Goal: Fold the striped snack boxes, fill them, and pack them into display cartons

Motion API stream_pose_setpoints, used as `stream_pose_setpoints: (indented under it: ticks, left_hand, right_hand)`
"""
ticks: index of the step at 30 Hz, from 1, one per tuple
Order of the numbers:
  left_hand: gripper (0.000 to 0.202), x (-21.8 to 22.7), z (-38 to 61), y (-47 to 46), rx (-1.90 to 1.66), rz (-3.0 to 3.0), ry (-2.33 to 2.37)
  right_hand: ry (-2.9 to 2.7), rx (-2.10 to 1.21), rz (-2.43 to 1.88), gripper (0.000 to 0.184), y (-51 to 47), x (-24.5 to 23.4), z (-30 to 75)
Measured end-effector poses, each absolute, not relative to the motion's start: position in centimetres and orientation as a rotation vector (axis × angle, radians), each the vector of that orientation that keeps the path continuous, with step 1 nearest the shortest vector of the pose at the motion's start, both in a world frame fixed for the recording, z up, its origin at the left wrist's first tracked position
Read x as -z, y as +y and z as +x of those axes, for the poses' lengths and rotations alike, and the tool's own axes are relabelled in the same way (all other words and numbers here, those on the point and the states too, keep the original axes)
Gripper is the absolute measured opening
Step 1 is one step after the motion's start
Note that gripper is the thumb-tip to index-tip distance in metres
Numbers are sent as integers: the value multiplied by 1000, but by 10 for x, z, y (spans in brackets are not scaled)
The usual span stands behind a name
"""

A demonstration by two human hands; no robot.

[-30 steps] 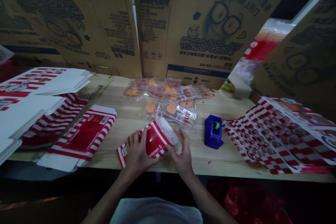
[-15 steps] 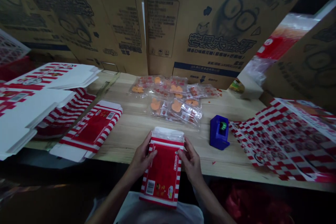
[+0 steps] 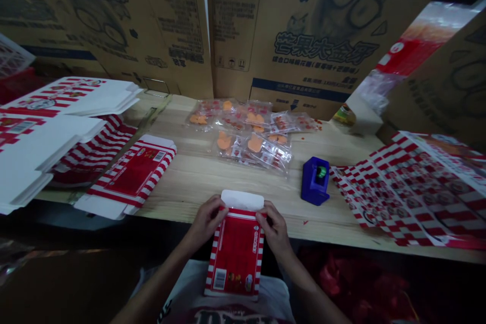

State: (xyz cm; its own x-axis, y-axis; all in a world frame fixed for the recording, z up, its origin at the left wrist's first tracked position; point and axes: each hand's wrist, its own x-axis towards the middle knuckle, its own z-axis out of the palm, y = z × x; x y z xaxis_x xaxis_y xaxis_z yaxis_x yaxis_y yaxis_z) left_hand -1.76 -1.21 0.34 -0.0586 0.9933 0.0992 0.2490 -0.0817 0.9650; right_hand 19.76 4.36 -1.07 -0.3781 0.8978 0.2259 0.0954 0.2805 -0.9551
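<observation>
A red and white striped carton (image 3: 237, 253) is held between my two hands at the table's front edge, its white end flap (image 3: 242, 199) standing up at the far end. My left hand (image 3: 207, 223) pinches the carton's upper left corner. On the opposite corner, my right hand (image 3: 275, 228) grips with thumb and fingers. The carton's lower end rests against my clothing. Beyond it, several clear packets (image 3: 254, 144) with orange shaped pieces lie in a loose pile. What is inside the carton is hidden.
A blue tape dispenser (image 3: 315, 181) stands to the right, beside striped printed sheets (image 3: 417, 190). At left lie another striped carton (image 3: 132, 174) and a stack of flat white-and-red cartons (image 3: 56, 131). Large cardboard boxes (image 3: 304, 35) wall off the table's back.
Both hands have shifted up to the carton's far corners. The clear plastic at its mouth now hardly shows, and the white flap stands out more. The view has tilted down slightly.
</observation>
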Motion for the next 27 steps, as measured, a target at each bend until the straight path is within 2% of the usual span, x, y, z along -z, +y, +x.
stream_pose_setpoints:
  ticks: [5, 6, 9, 10, 12, 14, 16, 21, 27]
  left_hand:
    - [21, -4, -13, -10, -1371, 1077, 1305]
    - [19, -3, -12, -10, -1390, 987, 1308]
    - [14, -3, -9, -9, -1460, 773, 1283]
    - [21, -4, -10, -8, -1468, 751, 1256]
    - [32, -6, -13, -7, -1420, 805, 1212]
    - [22, -7, -20, -7, -1344, 975, 1243]
    - [14, -9, -27, -9, -1292, 1149, 1300]
    - [20, -18, -38, -15, -1177, 1303, 1375]
    - [18, -30, -52, -2, -1037, 1343, 1439]
  right_hand:
    - [-1370, -1352, -1045, 14, 42, 5, 187]
    - [-1265, -1414, -1065, 17, 43, 5, 186]
    - [-1106, -1638, -1086, 43, 49, 1, 184]
    - [-1130, -1709, -1076, 42, 51, 0, 185]
    - [-1253, -1747, -1041, 27, 55, -1, 187]
    - [-1436, -1636, -984, 15, 57, -1, 190]
    - [-1625, -1470, -921, 16, 55, 0, 193]
    - [-1825, -1375, -862, 25, 54, -5, 196]
    - [-1923, -1363, -970, 14, 68, -26, 190]
